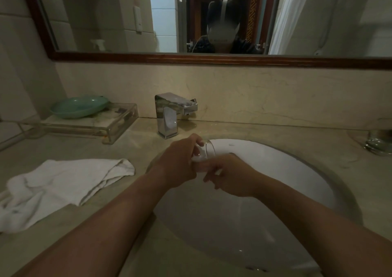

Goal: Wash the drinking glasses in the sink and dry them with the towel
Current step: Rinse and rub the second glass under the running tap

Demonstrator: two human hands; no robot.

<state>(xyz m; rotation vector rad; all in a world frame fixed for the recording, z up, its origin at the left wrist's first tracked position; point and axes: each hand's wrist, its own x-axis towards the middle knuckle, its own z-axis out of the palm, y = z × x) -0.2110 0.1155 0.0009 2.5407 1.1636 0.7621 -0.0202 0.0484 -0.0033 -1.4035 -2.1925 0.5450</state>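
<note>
The drinking glass (205, 151), clear and tipped on its side with its mouth facing right, is hovering over the back left part of the white sink basin (286, 170), just in front of the faucet. The left hand (180, 163) is gripping it from the left, fingers curling closely around its wall. The right hand (230, 175) is meeting the glass from the right and below, its fingers partly bent and narrowly spaced against the lower side; whether they are actually pinching the glass or only touching it cannot be told. Both bare forearms are reaching in from the lower edge across the basin. The square chrome faucet (169, 115) is standing on the beige stone counter (244, 128) behind the hands. A crumpled white towel (63, 183) is lying on the counter to the left of the sink. Farther back on the left, a pale green dish (79, 106) is sitting on a clear acrylic tray (114, 126). A second clear glass (379, 143) is standing at the far right edge of the counter. A wood-framed mirror (212, 58) is hanging above.
</note>
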